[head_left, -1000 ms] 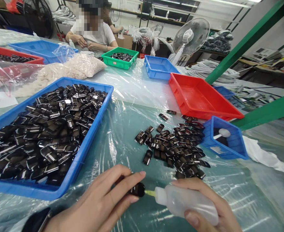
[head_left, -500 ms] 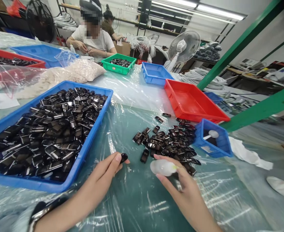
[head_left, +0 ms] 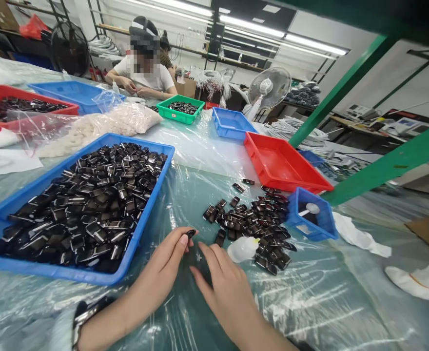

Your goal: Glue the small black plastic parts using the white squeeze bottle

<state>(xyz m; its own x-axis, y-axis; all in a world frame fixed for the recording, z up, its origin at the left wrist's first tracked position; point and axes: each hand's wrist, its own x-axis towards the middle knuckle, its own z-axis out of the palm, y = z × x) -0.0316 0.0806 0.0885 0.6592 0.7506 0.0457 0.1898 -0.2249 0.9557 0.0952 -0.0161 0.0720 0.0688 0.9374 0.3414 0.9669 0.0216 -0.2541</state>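
Between the thumb and fingers of my left hand [head_left: 168,256] is a small glossy black plastic piece [head_left: 190,233]. Close by on the right, my right hand [head_left: 226,285] is empty, thumb and fingers apart and pointing toward that piece. A white squeeze bottle [head_left: 242,249] with a yellowish tip lies on its side just beyond the right hand, against a loose pile of similar black pieces [head_left: 253,217]. To the left stands a large blue tray [head_left: 155,197] heaped with more of them.
A small blue bin [head_left: 319,231] with a white scoop stands right of the pile, before a red tray [head_left: 285,165]. Beyond are a green tray [head_left: 180,116], a blue tray [head_left: 232,124] and a bag of beige pieces [head_left: 130,117]. A person [head_left: 145,68] sits opposite. A green post [head_left: 349,90] slants at right.
My right hand has let go of the squeeze bottle, which now lies by the pile, and has moved left toward my left hand. The left hand still holds the black piece.
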